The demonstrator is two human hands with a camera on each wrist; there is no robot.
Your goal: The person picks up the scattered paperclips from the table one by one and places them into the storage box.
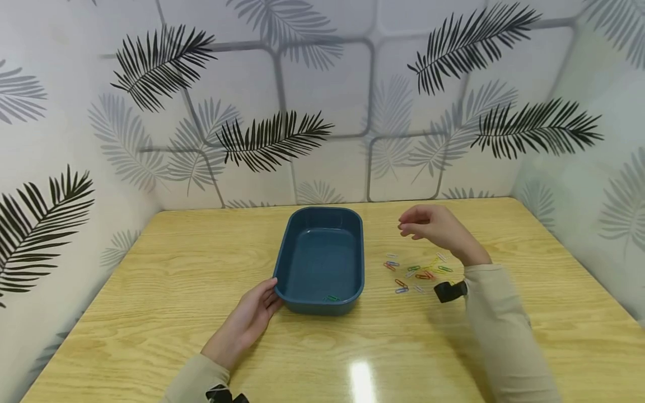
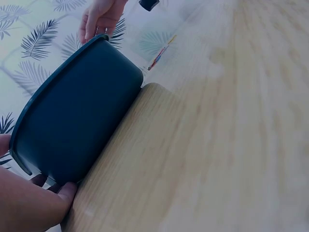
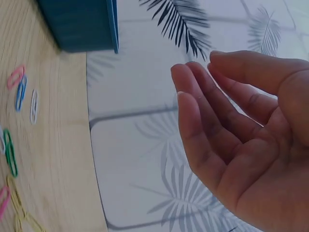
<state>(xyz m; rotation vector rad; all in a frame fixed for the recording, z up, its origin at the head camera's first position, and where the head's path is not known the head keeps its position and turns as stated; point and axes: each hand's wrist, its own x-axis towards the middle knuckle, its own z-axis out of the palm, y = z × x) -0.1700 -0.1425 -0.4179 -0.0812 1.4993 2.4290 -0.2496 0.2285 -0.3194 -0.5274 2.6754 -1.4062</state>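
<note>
A dark blue plastic tub [image 1: 319, 308] stands on the wooden table, with green paper clips [image 1: 331, 298] inside at its near end. My left hand [image 1: 250, 313] holds the tub's near left corner, thumb at the rim and fingers against the lower side; the left wrist view shows the tub's outer wall [image 2: 87, 106] from there. To the right of the tub, my right hand [image 1: 434, 226] is raised above the table. Its fingers are loosely bent and nothing shows between them in the right wrist view. Below it lie scattered coloured paper clips [image 1: 425, 275], among them a green one [image 3: 10, 153].
The wooden table [image 1: 201, 252] reaches back to a wall [image 1: 327, 89] with a leaf pattern, and similar walls stand on both sides. A black wrist camera [image 1: 450, 291] on my right arm hangs close to the clips.
</note>
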